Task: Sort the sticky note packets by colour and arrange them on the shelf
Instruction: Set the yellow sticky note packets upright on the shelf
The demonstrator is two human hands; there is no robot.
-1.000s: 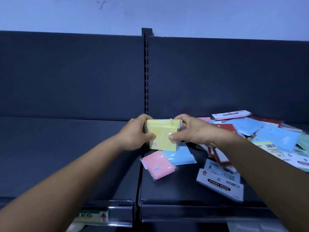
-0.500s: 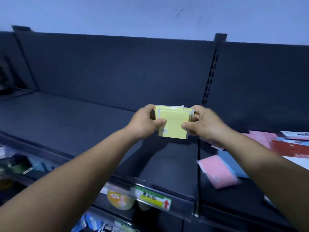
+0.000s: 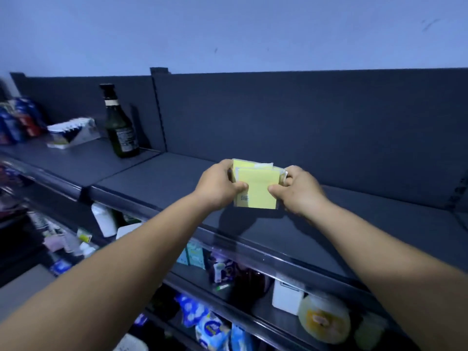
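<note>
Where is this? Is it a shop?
Probably a shop. Long dark metal shelves with clear price-label rails hold packaged goods, a dark glass bottle stands on top, and two hands hold yellow sticky note packets for shelving.

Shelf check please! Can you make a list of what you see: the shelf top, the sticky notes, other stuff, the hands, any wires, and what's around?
Surface: dark shelf, bare where the hands are working.
Job's things: stack of yellow sticky note packets, held upright between both hands just above the shelf or touching it; cannot tell which.
Clutter: dark glass bottle and a white box stand further left on the shelf.
Grippers: left hand grips the stack's left side; right hand grips its right side.
Cables: nothing seen.
Surroundings: pale wall above; lower shelves hold assorted packaged goods, blurred.
</note>
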